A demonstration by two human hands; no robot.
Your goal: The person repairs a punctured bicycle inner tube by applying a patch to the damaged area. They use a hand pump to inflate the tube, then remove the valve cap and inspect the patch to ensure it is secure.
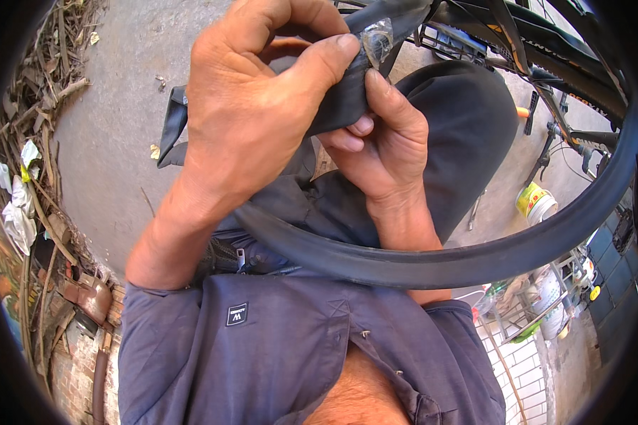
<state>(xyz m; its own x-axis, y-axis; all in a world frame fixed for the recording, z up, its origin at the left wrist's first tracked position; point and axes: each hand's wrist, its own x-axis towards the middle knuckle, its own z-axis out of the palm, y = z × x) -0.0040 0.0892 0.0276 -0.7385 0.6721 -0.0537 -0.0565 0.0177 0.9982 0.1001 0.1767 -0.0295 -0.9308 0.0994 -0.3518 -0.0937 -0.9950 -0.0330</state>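
A black bicycle inner tube [439, 268] loops across my lap, over my right forearm and up the right side. Its flattened upper stretch is held up between my hands. My left hand [244, 106] pinches that stretch from the left, thumb and forefinger closed beside a shiny patch [376, 42] that looks covered with clear, wrinkled film. My right hand [386, 138] grips the same stretch from below, its thumb just under the patch and its fingertips curled at the tube's lower edge. Parts of my left fingers are hidden behind the thumb and tube.
A bicycle [539, 64] lies or leans at the upper right. Beyond the tube stands a small white and yellow tub [537, 203], with a wire rack [539, 301] of bottles below it. Dry sticks [46, 177] and scraps line the left side of the concrete floor [120, 85].
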